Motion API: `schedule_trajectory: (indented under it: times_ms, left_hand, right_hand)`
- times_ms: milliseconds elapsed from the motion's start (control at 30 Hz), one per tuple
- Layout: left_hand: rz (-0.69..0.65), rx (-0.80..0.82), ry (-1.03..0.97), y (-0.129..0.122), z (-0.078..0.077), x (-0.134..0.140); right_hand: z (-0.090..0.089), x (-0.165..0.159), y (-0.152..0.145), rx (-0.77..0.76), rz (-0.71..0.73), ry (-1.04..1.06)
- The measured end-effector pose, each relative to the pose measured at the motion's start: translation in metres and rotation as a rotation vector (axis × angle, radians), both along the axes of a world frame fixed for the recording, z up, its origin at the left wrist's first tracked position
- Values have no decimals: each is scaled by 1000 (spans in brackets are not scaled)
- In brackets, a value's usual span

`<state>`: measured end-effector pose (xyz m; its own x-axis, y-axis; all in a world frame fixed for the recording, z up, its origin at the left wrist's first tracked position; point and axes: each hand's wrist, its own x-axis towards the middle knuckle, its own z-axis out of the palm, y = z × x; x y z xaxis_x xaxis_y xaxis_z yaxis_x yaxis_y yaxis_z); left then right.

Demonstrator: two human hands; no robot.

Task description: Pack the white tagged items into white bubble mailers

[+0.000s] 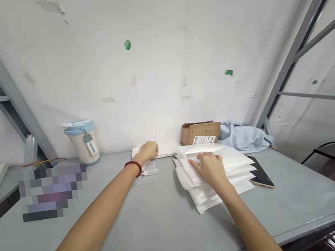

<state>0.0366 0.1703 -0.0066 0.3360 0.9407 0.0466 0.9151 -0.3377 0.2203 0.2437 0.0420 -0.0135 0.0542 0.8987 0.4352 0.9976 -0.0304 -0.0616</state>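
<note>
My right hand [211, 168] is on a stack of white padded mailer bags [236, 159], its fingers curled over the top bag with the thumb to the left. The bags overlap unevenly, and the top one bulges. Farther left, my left hand [148, 151], with a dark red bead bracelet on the wrist, is closed near the wall. It is at a flat white thing [166, 150] lying along the back of the table; what its fingers hold is hidden. Just below that hand lie small clear-and-white items [150, 171], too small to name.
An open cardboard box [199, 132] and a light blue cloth [242, 136] lie against the wall. A dark phone [262, 174] is right of the bags. A lidded cup [83, 143] stands at the back left, near a blurred-out item [53, 191]. Metal frames flank the grey table [139, 237].
</note>
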Motion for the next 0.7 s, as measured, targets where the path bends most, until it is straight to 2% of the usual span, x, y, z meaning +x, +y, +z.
schedule_trajectory:
  times_ms: [267, 400, 567, 633, 700]
  left_hand:
    - [-17, 98, 142, -9, 6, 1]
    - [32, 238, 132, -6, 22, -8]
    - [93, 421, 111, -13, 39, -36]
    - [119, 469, 84, -24, 36, -50]
    - [144, 572, -5, -41, 26, -60]
  right_hand:
    - [-2, 1, 0, 47, 13, -21]
    - [0, 0, 0, 30, 14, 5]
    - [-2, 0, -1, 73, 20, 1]
    - [-4, 1, 0, 79, 26, -1]
    - [-6, 2, 2, 109, 32, 7]
